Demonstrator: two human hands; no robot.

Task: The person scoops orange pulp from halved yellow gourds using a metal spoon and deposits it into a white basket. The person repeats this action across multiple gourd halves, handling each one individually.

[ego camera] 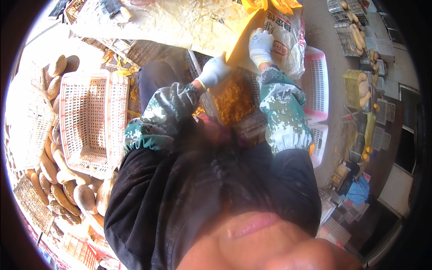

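A long peeled orange squash piece [243, 35] lies slantwise across a sack-covered work surface [175, 25], its near end pointing towards me. My left hand [215, 71], in a white glove, grips that near end. On the squash's right side is my gloved right hand [261, 46], its fingers curled. Whether it holds a tool or only rests against the squash cannot be made out. Beyond the long piece sit cut orange squash pieces [285, 6], partly outside the view. Below the work surface, between my knees, a heap of orange shavings [234, 99] fills a crate.
At my left stands a white plastic crate [89, 118], with many whole tan squashes [62, 194] around it. White and pink crates [317, 84] are on my right. Farther right, more squashes [358, 38] lie on wire crates, near a blue patterned cloth [357, 190].
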